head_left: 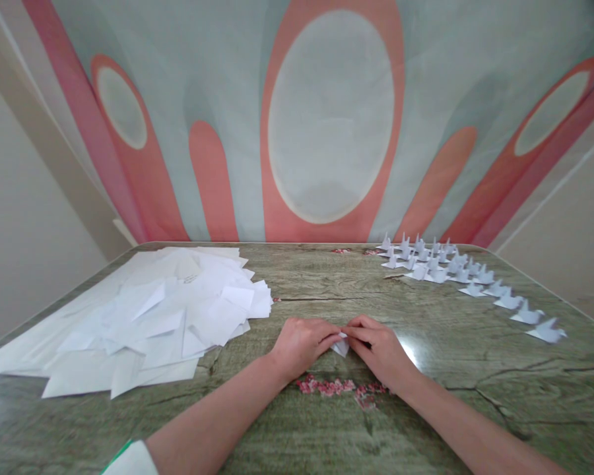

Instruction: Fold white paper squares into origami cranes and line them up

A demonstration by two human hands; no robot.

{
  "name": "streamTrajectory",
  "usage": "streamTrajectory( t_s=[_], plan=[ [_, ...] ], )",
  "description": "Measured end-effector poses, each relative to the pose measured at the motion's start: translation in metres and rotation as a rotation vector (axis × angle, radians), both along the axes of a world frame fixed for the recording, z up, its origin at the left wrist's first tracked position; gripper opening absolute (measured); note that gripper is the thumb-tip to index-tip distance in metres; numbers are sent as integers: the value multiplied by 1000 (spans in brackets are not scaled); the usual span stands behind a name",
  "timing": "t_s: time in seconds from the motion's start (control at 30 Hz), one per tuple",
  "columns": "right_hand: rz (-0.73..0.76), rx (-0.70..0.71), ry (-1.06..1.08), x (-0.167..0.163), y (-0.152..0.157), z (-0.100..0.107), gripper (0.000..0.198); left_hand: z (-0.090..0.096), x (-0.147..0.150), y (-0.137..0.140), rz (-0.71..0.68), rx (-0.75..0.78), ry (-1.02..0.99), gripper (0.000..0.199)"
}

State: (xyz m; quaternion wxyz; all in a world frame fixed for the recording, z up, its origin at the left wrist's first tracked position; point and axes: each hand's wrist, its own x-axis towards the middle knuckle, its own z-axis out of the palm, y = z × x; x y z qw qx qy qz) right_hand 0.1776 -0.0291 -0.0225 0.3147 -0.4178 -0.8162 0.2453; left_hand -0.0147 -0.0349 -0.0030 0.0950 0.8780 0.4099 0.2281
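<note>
Between my two hands is a small piece of folded white paper [341,346], low over the middle of the table. My left hand [301,343] pinches it from the left, fingers pressed together. From the right, my right hand [379,346] grips its upper edge with thumb and fingertips. My fingers cover the top of the paper, so its full shape is hidden; a pointed lower part shows below them. At the right of the table stand several folded white paper cranes [433,264] in slanting rows, the nearest crane [548,331] closest to my right hand's side.
A wide, loose pile of white paper sheets [153,316] spreads over the table's left side. The wood-patterned table [317,284] has pink blossom prints [327,385] near my wrists. Behind its far edge hangs a grey-green and coral patterned cloth [247,132].
</note>
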Motion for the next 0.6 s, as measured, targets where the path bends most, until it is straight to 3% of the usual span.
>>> streamTrajectory(
  t_s=[0.6],
  plan=[
    [-31,201,-173,0,-3,-7,25,-3,2,-2,-16,116,141,24]
  ],
)
